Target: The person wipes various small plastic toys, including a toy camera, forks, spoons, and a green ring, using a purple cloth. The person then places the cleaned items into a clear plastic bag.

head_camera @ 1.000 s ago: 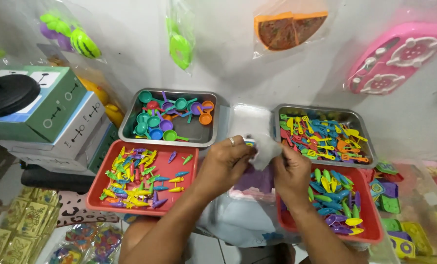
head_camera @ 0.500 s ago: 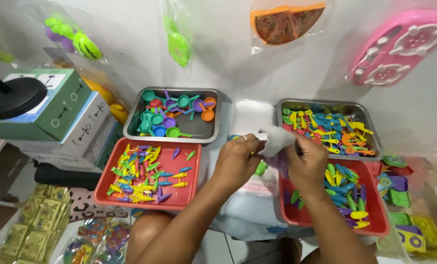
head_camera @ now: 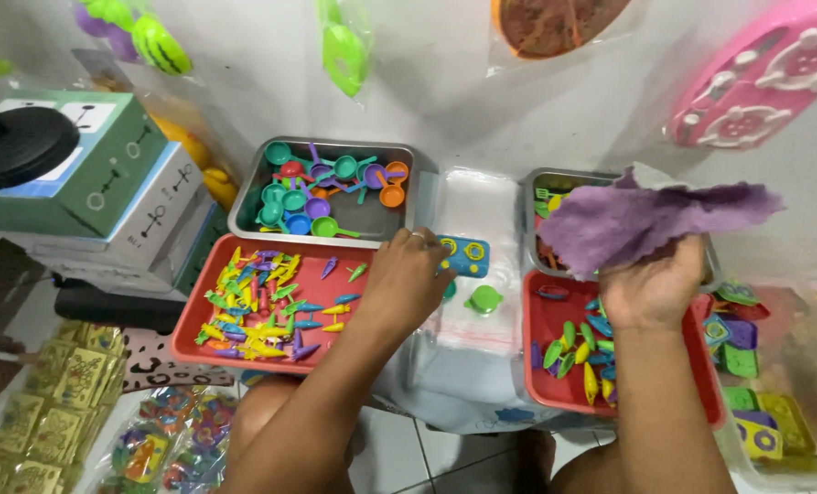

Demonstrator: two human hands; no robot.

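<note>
Both hands are busy in the head view: the right hand (head_camera: pixel 651 293) grips a purple cloth (head_camera: pixel 642 224) above the right red tray (head_camera: pixel 555 320); the left hand (head_camera: pixel 408 279) presses a clear bag (head_camera: pixel 468 320) (blue and green toys already inside), trays remaining full.

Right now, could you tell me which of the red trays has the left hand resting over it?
The left red tray, full of small colourful pieces; the left hand rests at its right edge, while the other red tray lies under the right hand.

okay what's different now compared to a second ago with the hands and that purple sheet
The right hand has lifted the purple sheet up and to the right, over the right metal tray. The left hand let go and now rests by the blue toy. The trays stayed put.
</note>
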